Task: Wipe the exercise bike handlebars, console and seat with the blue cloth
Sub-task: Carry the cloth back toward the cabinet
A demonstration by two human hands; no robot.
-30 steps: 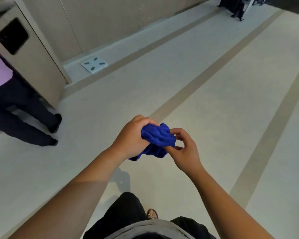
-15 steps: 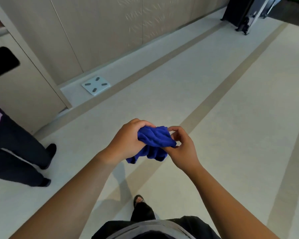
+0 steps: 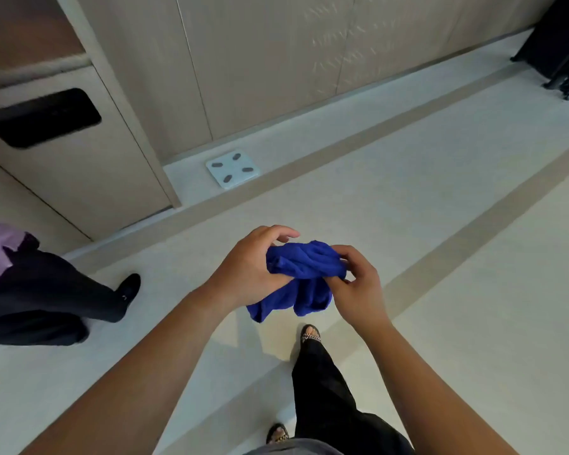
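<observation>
- Underfoot, the floor [image 3: 424,224] looks hard and smooth, pale with tan bands. Walking with eyes on the hands could end in a slip or a stumble.
- At left, another person [image 3: 46,290] in dark trousers stands near, and a turn that way could bump them.
- Far right, a dark angular frame [image 3: 552,41] stands on the floor. I cannot tell whether it is the bike.
- Held in the air between both hands, the blue cloth [image 3: 304,267] is soft, creased and wadded, with loose lobes hanging. Wiped like that, it would cover little, and a tail could snag.
- The left hand [image 3: 250,270] curls round the cloth's left side, and the right hand [image 3: 358,290] pinches its right edge. A slack grip would drop it.
- By the wall lies a flat, white, square scale [image 3: 232,168] that could trip someone.
</observation>
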